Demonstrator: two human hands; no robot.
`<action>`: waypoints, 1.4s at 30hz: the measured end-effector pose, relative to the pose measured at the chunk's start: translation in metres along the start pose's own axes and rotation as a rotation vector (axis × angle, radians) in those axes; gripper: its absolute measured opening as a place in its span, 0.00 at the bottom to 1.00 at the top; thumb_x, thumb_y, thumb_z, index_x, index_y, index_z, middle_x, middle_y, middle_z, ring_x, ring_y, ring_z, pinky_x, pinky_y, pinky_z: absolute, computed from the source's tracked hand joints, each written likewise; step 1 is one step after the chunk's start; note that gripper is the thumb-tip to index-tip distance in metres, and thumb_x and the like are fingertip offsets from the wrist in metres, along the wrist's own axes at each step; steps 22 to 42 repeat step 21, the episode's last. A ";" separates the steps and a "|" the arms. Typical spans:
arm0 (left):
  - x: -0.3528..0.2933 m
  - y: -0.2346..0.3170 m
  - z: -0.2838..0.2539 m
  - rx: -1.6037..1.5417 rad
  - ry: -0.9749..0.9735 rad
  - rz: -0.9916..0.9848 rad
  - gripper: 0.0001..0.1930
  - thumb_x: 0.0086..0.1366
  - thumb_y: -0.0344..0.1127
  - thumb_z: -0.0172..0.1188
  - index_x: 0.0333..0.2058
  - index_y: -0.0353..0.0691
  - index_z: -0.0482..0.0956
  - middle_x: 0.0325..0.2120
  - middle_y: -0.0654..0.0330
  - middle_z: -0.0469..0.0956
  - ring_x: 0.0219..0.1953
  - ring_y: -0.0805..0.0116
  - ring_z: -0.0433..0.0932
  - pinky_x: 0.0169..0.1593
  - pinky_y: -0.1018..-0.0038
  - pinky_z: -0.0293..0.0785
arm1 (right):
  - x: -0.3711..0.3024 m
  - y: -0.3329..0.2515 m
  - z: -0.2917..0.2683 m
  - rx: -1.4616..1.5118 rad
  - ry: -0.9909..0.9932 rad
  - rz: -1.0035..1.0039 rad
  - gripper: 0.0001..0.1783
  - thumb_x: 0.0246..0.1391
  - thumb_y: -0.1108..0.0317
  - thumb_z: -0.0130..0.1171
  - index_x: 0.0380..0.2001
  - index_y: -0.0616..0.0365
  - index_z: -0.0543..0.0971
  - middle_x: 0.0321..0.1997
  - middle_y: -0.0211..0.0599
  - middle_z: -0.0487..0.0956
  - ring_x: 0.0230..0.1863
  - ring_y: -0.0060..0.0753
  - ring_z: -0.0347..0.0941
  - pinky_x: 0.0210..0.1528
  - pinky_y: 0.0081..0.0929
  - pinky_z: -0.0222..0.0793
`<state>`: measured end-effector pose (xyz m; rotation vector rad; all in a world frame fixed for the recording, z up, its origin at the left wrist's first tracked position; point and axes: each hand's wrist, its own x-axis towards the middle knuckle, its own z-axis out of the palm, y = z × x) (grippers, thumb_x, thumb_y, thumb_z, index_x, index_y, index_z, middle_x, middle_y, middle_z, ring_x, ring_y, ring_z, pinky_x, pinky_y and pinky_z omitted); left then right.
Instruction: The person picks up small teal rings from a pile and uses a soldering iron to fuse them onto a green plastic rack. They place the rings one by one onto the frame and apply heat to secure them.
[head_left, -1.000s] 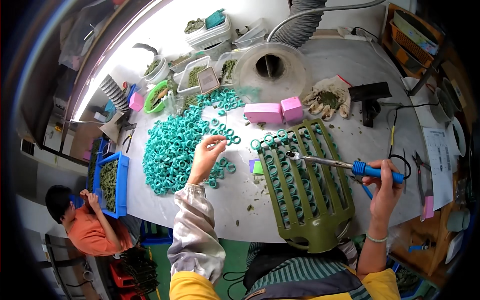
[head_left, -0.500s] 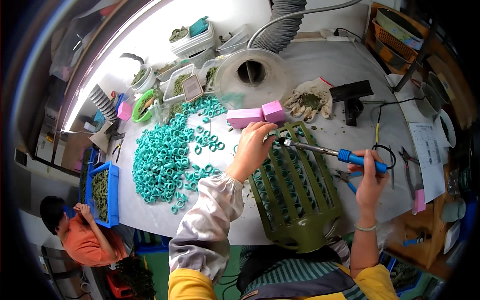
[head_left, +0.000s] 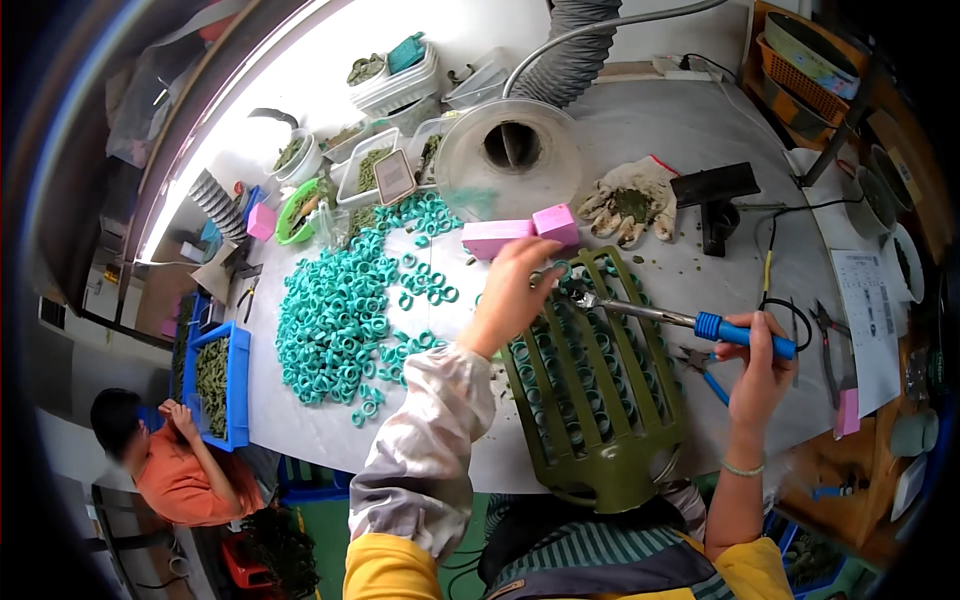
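Observation:
My left hand is closed in a pinch at the far left end of an olive-green slotted frame. A small teal ring shows at its fingertips. My right hand grips the blue handle of a soldering iron, whose metal tip reaches left to the frame's far end, close to the pinched ring. Rows of teal rings show between the frame's long bars. Left of the frame lies a big heap of loose teal rings.
Pink blocks and a clear round extraction hood stand beyond the frame. A stained work glove, a black stand and pliers lie to the right. A co-worker in orange sits at left beside a blue crate.
The whole view has shifted slightly. My right hand and the iron have come a little nearer to me and to the right. My left hand stays at the frame's far end.

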<state>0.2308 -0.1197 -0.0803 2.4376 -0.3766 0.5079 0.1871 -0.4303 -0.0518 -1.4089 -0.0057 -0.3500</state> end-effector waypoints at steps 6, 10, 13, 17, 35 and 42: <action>-0.051 -0.074 -0.073 0.466 -0.129 -0.214 0.19 0.49 0.18 0.57 0.41 0.40 0.79 0.41 0.56 0.78 0.46 0.50 0.73 0.52 0.60 0.71 | -0.002 -0.001 -0.004 0.055 -0.011 0.013 0.17 0.65 0.65 0.52 0.30 0.68 0.80 0.30 0.40 0.82 0.21 0.26 0.78 0.24 0.20 0.76; -0.076 -0.088 -0.074 0.613 -0.303 -0.143 0.20 0.50 0.21 0.61 0.45 0.41 0.78 0.41 0.55 0.78 0.44 0.51 0.74 0.49 0.63 0.73 | -0.003 -0.004 -0.002 0.076 -0.020 0.026 0.17 0.65 0.65 0.52 0.30 0.68 0.80 0.31 0.40 0.81 0.21 0.26 0.77 0.23 0.19 0.75; -0.085 -0.087 -0.076 0.368 -0.061 -0.200 0.16 0.53 0.23 0.63 0.43 0.40 0.79 0.36 0.55 0.77 0.39 0.52 0.77 0.43 0.61 0.75 | -0.003 -0.004 -0.003 0.073 -0.020 0.024 0.16 0.65 0.65 0.52 0.30 0.68 0.80 0.31 0.40 0.82 0.21 0.26 0.77 0.23 0.19 0.75; -0.103 -0.092 -0.080 0.019 0.063 -0.702 0.10 0.58 0.28 0.66 0.39 0.35 0.79 0.39 0.54 0.82 0.34 0.68 0.83 0.38 0.74 0.77 | -0.005 -0.004 -0.003 0.068 -0.020 0.032 0.16 0.65 0.65 0.53 0.30 0.68 0.80 0.31 0.41 0.82 0.21 0.26 0.77 0.24 0.19 0.75; -0.121 -0.107 -0.079 -0.087 0.117 -0.569 0.15 0.59 0.30 0.66 0.46 0.40 0.83 0.38 0.56 0.84 0.35 0.68 0.84 0.42 0.77 0.78 | -0.006 0.000 -0.006 0.056 -0.021 0.036 0.15 0.64 0.64 0.54 0.32 0.67 0.80 0.32 0.42 0.82 0.21 0.27 0.77 0.25 0.20 0.76; -0.121 -0.107 -0.079 -0.087 0.117 -0.569 0.15 0.59 0.30 0.66 0.46 0.40 0.83 0.38 0.56 0.84 0.35 0.68 0.84 0.42 0.77 0.78 | -0.006 0.000 -0.006 0.056 -0.021 0.036 0.15 0.64 0.64 0.54 0.32 0.67 0.80 0.32 0.42 0.82 0.21 0.27 0.77 0.25 0.20 0.76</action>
